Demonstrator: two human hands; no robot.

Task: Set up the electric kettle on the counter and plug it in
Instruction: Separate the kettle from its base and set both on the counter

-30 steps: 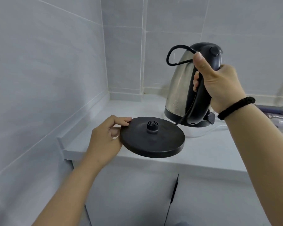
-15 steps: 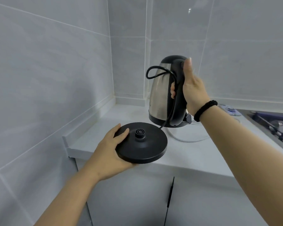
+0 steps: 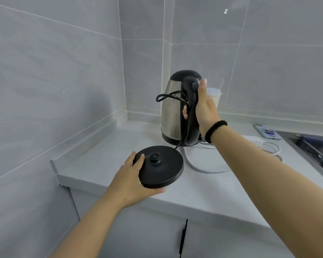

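Note:
My right hand [image 3: 203,107] grips the black handle of a steel electric kettle [image 3: 171,108] and holds it above the back of the white counter [image 3: 101,161]. A loop of the black power cord [image 3: 166,96] is pinned against the handle under the same hand; the cord runs down to the base. My left hand [image 3: 131,175] holds the round black kettle base [image 3: 160,166] by its left edge, over the counter's front part. I cannot tell whether the base touches the counter. The plug is hidden.
A white power strip [image 3: 254,141] with a looping white cable [image 3: 203,168] lies behind my right arm. A phone [image 3: 267,132] lies further right, beside a sink [image 3: 315,151] holding utensils. A white cup [image 3: 214,96] stands behind the kettle. Tiled walls close the corner.
Both hands have moved forward, away from me, carrying the kettle and base further over the counter. The base has gone from in front of the counter's edge to above its surface.

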